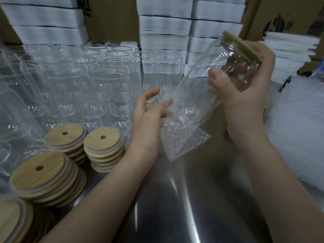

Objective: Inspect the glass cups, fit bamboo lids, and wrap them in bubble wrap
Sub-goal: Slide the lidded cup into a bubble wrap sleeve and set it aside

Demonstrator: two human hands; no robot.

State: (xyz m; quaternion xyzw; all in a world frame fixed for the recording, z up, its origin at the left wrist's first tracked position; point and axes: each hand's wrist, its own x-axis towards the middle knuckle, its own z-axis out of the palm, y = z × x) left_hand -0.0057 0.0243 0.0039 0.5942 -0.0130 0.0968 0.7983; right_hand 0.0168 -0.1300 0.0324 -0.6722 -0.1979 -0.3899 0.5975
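1. The right hand [245,95] holds a glass cup [233,67] tilted above the table [192,199], with its mouth up and to the right.
2. Its fingers [266,57] are clamped on the cup. The thumb presses the near wall, and the others wrap round the far side just under the rim.
3. A bamboo lid [240,45] is seated on the cup's mouth, touching the fingertips of that hand.
4. The cup's base points down and left into the mouth of a bubble wrap bag [182,134], which hangs below the cup.
5. The left hand [149,111], left of the cup's base, grips the bag's upper edge. Its fingers [168,102] are curled in the wrap and blurred behind it, and the thumb is lifted apart.
6. Left of the cup stand rows of empty glass cups [114,81]. Below those are stacks of bamboo lids [103,137].
7. Behind the cup are white foam stacks [164,25] and cardboard boxes [112,18].
8. Right of and below the cup lies a pile of bubble wrap [294,137].
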